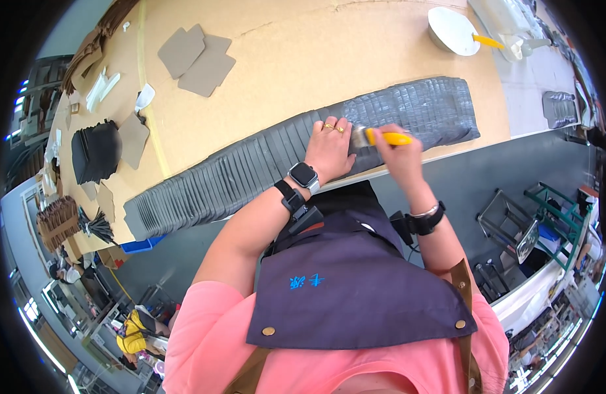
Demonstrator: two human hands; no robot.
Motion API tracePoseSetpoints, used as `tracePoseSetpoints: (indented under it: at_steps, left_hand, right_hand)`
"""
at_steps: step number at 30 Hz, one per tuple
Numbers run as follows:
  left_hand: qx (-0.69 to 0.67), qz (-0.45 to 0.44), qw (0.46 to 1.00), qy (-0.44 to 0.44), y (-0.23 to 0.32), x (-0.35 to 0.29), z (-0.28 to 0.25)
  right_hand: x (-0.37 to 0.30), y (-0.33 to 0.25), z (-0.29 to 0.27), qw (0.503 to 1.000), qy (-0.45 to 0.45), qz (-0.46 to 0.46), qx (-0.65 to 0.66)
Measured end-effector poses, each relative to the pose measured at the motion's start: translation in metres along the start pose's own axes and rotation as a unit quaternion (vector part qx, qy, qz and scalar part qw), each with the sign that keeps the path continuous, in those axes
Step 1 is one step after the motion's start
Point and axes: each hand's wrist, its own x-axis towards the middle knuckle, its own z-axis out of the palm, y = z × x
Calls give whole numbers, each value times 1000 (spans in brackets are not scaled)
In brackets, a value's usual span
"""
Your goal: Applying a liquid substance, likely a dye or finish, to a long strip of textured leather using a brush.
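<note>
A long row of overlapping dark grey flat pieces point(230, 174), like leather or sheet material, lies slantwise along the near edge of the table. Its right part looks wet and shiny, while the left part is matt. My left hand point(329, 150) rests flat on the row near its middle, fingers extended and holding nothing. Just to its right, my right hand point(402, 156) is closed around a paintbrush with a yellow handle point(397, 138). The brush's bristle end points left, at the row close to my left fingers; the bristle tips are partly blurred.
A white bowl point(440, 23) with a yellow-handled tool stands at the far right of the tan table point(303, 59). Brown-grey cut pieces point(208, 65) lie far left, with a black stack point(96, 151) nearer. Metal-framed stools point(509, 223) stand on the floor at right.
</note>
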Motion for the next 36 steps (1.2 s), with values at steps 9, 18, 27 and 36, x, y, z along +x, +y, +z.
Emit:
tracePoseSetpoints:
  at_steps: [9, 18, 27, 36]
  left_hand:
    - [8, 2, 1000, 4, -2, -1, 1]
    - [9, 10, 1000, -9, 0, 1, -1]
    - [14, 9, 1000, 3, -1, -1, 2]
    - [16, 9, 1000, 4, -1, -1, 2]
  right_hand:
    - [16, 41, -32, 984, 85, -56, -145]
    - [-39, 32, -1, 995, 20, -54, -78]
    - [-34, -1, -28, 986, 95, -82, -112]
    - [-52, 17, -14, 994, 18, 42, -97]
